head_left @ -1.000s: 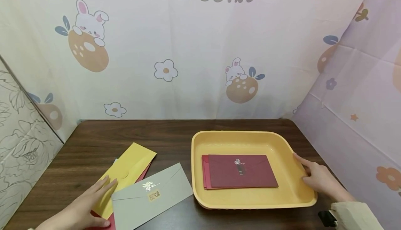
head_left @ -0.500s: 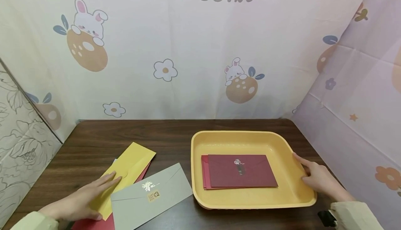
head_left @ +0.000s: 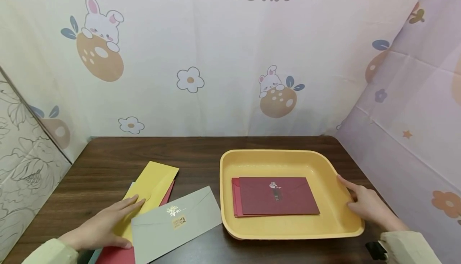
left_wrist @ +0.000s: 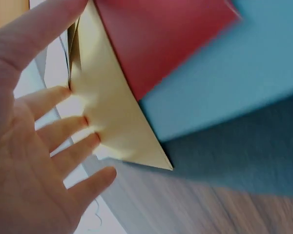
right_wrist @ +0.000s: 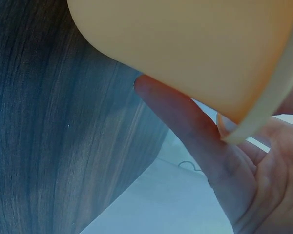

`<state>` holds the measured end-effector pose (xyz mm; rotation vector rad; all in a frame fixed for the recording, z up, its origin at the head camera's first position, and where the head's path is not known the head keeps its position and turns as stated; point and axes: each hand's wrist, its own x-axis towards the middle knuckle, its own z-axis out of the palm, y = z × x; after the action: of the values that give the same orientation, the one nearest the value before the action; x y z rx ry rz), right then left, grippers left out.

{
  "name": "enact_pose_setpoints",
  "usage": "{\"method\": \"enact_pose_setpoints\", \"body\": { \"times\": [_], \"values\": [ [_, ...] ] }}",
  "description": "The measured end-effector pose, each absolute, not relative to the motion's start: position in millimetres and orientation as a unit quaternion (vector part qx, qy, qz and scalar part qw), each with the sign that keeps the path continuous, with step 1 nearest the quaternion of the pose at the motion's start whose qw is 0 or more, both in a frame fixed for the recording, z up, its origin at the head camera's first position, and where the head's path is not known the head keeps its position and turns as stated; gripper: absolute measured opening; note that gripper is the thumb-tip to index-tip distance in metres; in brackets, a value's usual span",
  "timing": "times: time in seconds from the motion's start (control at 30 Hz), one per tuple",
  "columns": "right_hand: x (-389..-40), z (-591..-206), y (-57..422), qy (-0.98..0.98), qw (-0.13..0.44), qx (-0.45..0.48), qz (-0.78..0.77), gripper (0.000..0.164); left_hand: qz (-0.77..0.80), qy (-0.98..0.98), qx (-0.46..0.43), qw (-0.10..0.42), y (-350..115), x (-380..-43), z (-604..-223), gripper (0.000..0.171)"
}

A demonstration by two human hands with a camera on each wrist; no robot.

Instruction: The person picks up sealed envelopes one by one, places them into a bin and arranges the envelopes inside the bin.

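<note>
On the left, my left hand (head_left: pixel 104 226) lies over a yellow envelope (head_left: pixel 153 182), fingers spread and nearly straight. In the left wrist view its fingertips touch the yellow envelope (left_wrist: pixel 115 122), and the thumb reaches to its edge. Beneath are a red envelope (head_left: pixel 117 255) and a teal one (left_wrist: pixel 219 83). A grey-green envelope (head_left: pixel 173 228) with a gold print overlaps the yellow one. At the right, my right hand (head_left: pixel 371 206) grips the side of a yellow plastic tray (head_left: pixel 288 232); in the right wrist view a digit lies along the tray wall (right_wrist: pixel 195 44).
Inside the tray lies a dark red envelope (head_left: pixel 288 202) on top of a brighter red one (head_left: pixel 236 200). The dark wooden table (head_left: pixel 191 152) ends at a curtain (head_left: pixel 223 108) printed with rabbits and flowers. Another curtain (head_left: pixel 414 136) hangs close on the right.
My left hand drew back left, baring more red envelope, then shifted right. The yellow envelope moved slightly away and the grey-green one slightly right. My right hand and the tray stayed put.
</note>
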<state>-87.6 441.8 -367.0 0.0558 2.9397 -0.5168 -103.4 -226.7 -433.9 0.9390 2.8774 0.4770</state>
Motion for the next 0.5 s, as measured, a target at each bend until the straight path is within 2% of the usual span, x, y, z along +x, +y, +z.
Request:
{"method": "enact_pose_setpoints", "body": {
  "times": [0.13, 0.5],
  "values": [
    [-88.0, -366.7, 441.7, 0.981, 0.081, 0.020, -0.178, 0.078, 0.155, 0.951, 0.263, 0.054, -213.5, -100.2, -431.5, 0.100],
    [-88.6, -366.1, 442.6, 0.980, 0.087, 0.025, -0.179, 0.079, 0.087, 0.980, 0.177, 0.008, -172.7, -94.1, -439.4, 0.089]
  ]
}}
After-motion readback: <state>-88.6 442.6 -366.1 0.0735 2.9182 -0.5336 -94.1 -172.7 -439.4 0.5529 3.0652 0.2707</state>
